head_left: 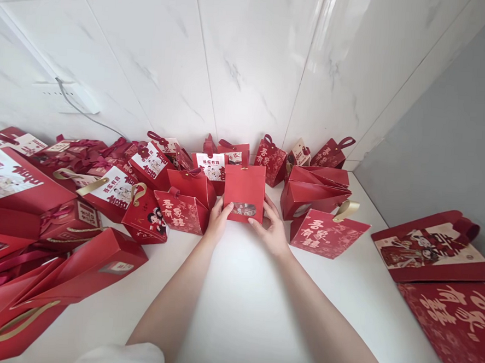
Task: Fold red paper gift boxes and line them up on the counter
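Between my two hands stands a plain red gift box (pixel 244 187) with a small clear window low on its front and a ribbon loop at the top. My left hand (pixel 219 219) grips its lower left corner, thumb on the front. At the lower right corner, my right hand (pixel 273 230) holds it with the thumb near the bottom edge. Just left of my left hand sits a patterned red box with pale characters (pixel 181 210). Right of my right hand is another patterned box with a gold loop (pixel 328 233).
Red gift boxes crowd the left, including a large one with a gold handle (pixel 76 272). More boxes line the tiled wall (pixel 249 67). Two large boxes, one with a printed couple (pixel 427 250), stand at the right beside a grey panel (pixel 447 123). A cable (pixel 90 118) hangs from a wall socket.
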A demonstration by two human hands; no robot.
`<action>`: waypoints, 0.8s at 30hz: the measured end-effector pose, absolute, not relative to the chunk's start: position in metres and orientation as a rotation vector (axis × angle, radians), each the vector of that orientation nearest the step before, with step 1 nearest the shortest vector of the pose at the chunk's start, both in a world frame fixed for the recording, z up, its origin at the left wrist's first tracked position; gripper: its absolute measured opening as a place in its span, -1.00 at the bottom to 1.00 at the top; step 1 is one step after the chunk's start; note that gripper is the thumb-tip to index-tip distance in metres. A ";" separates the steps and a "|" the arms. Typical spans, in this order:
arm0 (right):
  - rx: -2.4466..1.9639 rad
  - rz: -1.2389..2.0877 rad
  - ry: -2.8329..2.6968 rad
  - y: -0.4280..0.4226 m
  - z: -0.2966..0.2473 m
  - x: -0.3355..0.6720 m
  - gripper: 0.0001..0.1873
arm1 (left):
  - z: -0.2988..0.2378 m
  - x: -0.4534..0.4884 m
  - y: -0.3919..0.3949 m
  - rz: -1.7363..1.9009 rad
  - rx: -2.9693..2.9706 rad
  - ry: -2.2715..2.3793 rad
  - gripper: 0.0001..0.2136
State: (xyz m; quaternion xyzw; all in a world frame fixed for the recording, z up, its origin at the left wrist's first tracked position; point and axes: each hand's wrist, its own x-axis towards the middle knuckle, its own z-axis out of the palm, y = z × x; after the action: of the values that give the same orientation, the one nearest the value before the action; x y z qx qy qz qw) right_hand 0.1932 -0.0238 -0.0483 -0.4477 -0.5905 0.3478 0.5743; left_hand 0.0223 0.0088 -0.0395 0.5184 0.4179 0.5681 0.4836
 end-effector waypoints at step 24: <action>-0.998 0.982 -1.077 -0.022 -0.052 0.188 -0.42 | -0.051 0.015 0.011 1.237 1.368 0.912 -0.54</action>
State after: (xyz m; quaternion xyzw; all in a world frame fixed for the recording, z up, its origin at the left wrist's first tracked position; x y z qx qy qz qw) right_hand 0.1883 -0.0221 -0.0516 -0.4367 -0.4712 0.4297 0.6345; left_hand 0.0153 0.0105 -0.0508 0.5695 0.3798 0.5149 0.5160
